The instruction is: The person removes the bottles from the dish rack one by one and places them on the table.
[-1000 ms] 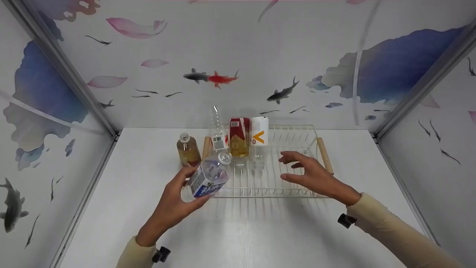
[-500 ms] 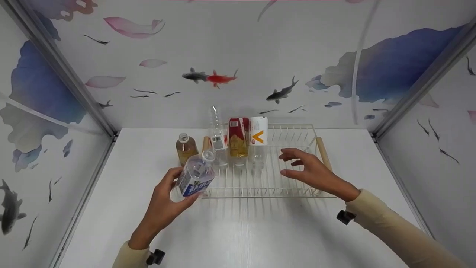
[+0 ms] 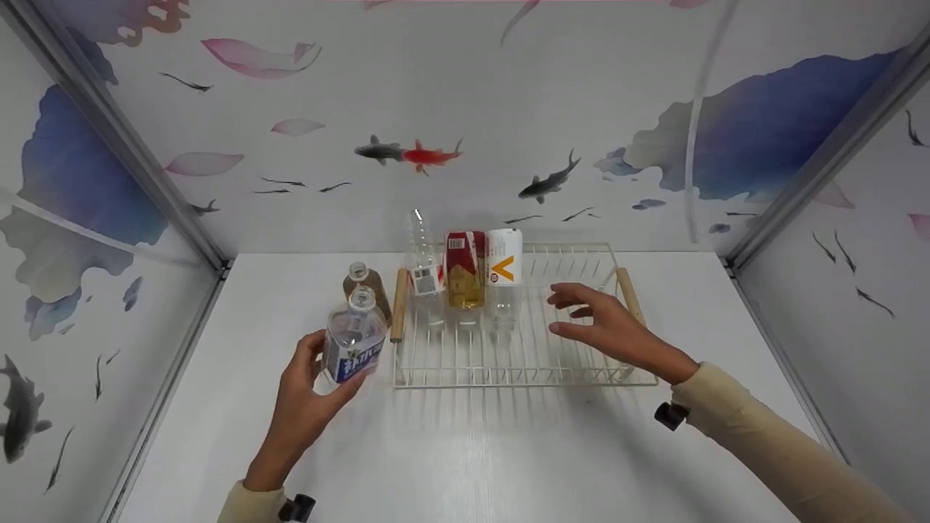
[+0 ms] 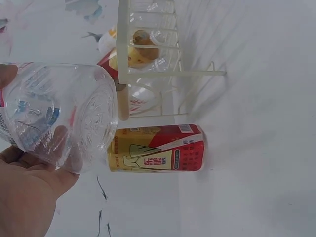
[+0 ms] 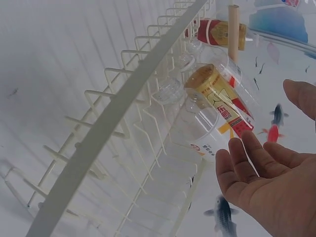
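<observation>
My left hand [image 3: 301,407] grips a clear plastic bottle [image 3: 354,341] with a blue and white label, held in the air with its neck up and slightly tilted. In the head view the bottle partly covers a red-and-gold labelled bottle [image 4: 158,148], which stands on the table left of the rack in the left wrist view. My right hand [image 3: 617,334] hovers over the right part of the wire rack [image 3: 508,385], fingers loosely bent, touching nothing. Within the rack's left half are a clear bottle [image 3: 427,280], a red-and-gold labelled bottle [image 3: 465,272] and a white-labelled bottle [image 3: 506,254].
Wooden handles flank the rack, one on the left [image 3: 399,305] and one on the right [image 3: 631,296]. The white table [image 3: 465,465] is enclosed by printed panels [image 3: 479,87] at the back and both sides.
My left hand has carried the clear bottle leftward, away from the rack, and the bottle has turned more upright. My right hand has barely moved.
</observation>
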`<act>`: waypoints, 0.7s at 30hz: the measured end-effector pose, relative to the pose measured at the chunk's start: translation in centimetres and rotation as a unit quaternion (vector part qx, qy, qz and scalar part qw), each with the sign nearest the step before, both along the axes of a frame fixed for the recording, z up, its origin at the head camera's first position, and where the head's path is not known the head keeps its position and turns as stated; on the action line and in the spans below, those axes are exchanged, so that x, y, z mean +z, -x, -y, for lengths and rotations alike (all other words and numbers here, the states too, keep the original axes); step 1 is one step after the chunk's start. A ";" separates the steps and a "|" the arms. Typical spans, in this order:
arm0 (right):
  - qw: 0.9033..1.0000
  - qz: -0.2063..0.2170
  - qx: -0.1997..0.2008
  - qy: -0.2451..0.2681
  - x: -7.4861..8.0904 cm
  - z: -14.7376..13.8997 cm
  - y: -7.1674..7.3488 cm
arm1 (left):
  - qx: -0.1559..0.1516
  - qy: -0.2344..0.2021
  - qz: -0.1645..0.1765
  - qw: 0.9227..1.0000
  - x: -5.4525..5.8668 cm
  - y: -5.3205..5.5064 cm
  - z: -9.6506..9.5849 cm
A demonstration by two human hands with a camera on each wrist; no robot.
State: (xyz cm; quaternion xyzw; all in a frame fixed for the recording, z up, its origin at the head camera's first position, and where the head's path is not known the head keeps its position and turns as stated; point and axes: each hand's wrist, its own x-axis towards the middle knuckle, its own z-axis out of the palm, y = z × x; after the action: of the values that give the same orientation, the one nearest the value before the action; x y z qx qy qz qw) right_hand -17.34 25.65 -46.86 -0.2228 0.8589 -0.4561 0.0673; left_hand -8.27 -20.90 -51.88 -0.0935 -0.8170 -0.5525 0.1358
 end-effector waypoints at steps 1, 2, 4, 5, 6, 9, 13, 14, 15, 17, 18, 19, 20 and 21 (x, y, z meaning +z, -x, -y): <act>1.000 0.001 0.000 0.001 0.0 0.0 0.1 | 0.003 -0.004 0.006 1.000 -0.2 0.0 0.2; 1.000 0.001 0.001 0.002 0.0 0.0 0.1 | 0.007 -0.008 0.013 1.000 -0.3 0.0 0.3; 1.000 0.002 0.003 0.002 0.0 0.0 0.3 | 0.014 -0.014 0.026 0.999 -0.7 0.0 0.7; 1.000 0.002 0.003 0.001 0.1 0.0 0.4 | 0.017 -0.018 0.030 0.999 -0.9 0.1 0.8; 1.000 0.003 0.002 -0.001 0.1 0.0 0.4 | 0.020 -0.021 0.034 0.999 -1.1 0.2 1.0; 1.000 0.006 0.000 -0.007 0.1 -0.1 0.5 | 0.031 -0.030 0.041 0.998 -1.8 0.3 1.4; 1.000 0.012 -0.003 -0.011 0.1 -0.2 0.6 | 0.048 -0.035 0.049 0.997 -2.5 0.6 1.9; 1.000 0.012 -0.004 -0.010 0.0 -0.3 0.6 | 0.052 -0.035 0.051 0.997 -2.6 0.7 2.0; 1.000 0.012 -0.005 -0.011 0.0 -0.3 0.7 | 0.056 -0.036 0.054 0.996 -2.7 0.7 2.1; 1.000 0.011 -0.009 -0.013 -0.1 -0.4 0.9 | 0.062 -0.038 0.058 0.996 -3.0 0.9 2.3; 1.000 0.010 -0.011 -0.013 -0.2 -0.5 0.9 | 0.065 -0.038 0.061 0.995 -3.2 1.0 2.3; 1.000 0.009 -0.013 -0.014 -0.2 -0.5 1.0 | 0.070 -0.038 0.063 0.995 -3.4 1.1 2.4; 1.000 0.008 -0.014 -0.014 -0.2 -0.6 1.0 | 0.073 -0.039 0.064 0.995 -3.7 1.3 2.5; 1.000 0.008 -0.015 -0.014 -0.3 -0.6 1.1 | 0.075 -0.040 0.066 0.994 -3.9 1.4 2.6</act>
State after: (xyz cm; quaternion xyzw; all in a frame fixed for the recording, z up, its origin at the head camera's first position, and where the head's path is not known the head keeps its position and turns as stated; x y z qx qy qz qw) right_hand -18.43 26.26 -47.12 -0.2054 0.8676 -0.4471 0.0710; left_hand -9.65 -23.45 -55.77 0.0103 -0.8064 -0.5776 0.1265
